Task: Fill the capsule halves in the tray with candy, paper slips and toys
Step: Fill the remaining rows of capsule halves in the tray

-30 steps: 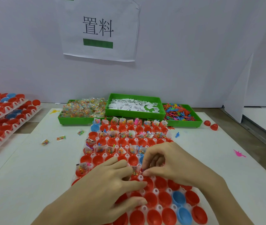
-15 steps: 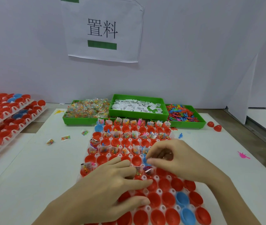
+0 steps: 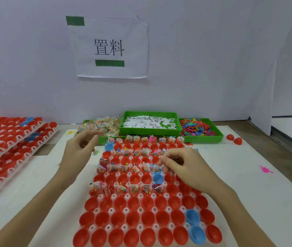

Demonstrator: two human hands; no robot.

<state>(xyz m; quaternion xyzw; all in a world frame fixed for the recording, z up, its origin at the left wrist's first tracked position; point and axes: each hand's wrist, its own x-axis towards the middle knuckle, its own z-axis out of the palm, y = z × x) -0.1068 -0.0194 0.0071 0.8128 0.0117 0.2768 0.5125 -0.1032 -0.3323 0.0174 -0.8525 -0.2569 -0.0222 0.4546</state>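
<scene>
- Filling goes on row by row in the white tray of capsule halves, which lies on the table nearest the person; alternate rows hold packets, the row just this side of the tray's middle being the latest, and the three nearest rows hold only bare red and blue cups.
- Beyond the tray's far edge stand three green bins: candy bin to the left, paper-slip bin in the middle, toy bin to the right.
- Left of the tray sit stacked trays of red halves.
- Over the tray's far left corner the left hand is blurred, fingers spread and loosely bent, apparently holding nothing, pointed at the candy bin; I judge it a restocking reach.
- Above the tray's right middle the right hand has fingers curled with the tips drawn together; whether they pinch something I cannot tell.
- Next, by my reading: a fresh candy packet for an unfilled cup near the blue half, dropped in without tipping its neighbours.
</scene>
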